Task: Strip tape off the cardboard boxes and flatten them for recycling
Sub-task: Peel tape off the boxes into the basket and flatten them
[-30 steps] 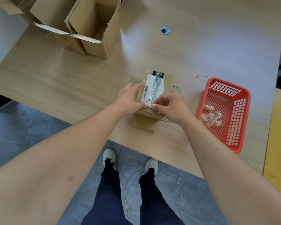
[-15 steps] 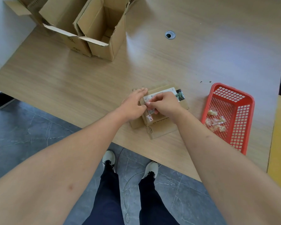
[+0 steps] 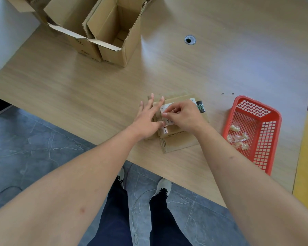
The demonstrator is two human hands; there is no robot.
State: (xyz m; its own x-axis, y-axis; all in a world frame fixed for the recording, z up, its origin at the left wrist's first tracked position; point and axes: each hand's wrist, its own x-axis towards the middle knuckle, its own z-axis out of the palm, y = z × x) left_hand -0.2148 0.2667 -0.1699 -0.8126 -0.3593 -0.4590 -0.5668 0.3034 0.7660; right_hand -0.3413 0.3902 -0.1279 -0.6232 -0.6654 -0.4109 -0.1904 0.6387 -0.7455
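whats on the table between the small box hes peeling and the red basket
Nothing: in the head view only bare wooden table lies between the small box and the red basket. The crumpled tape sits inside the basket.

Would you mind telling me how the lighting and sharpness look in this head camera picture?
Head view: bright, with a pale glare patch on the table at upper right; wide-angle bending stretches both forearms at the bottom corners; the small box and right hand are fairly sharp, though the label print is too small to read.

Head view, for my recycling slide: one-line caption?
Left hand steadies a small cardboard box while the right hand picks at its label.
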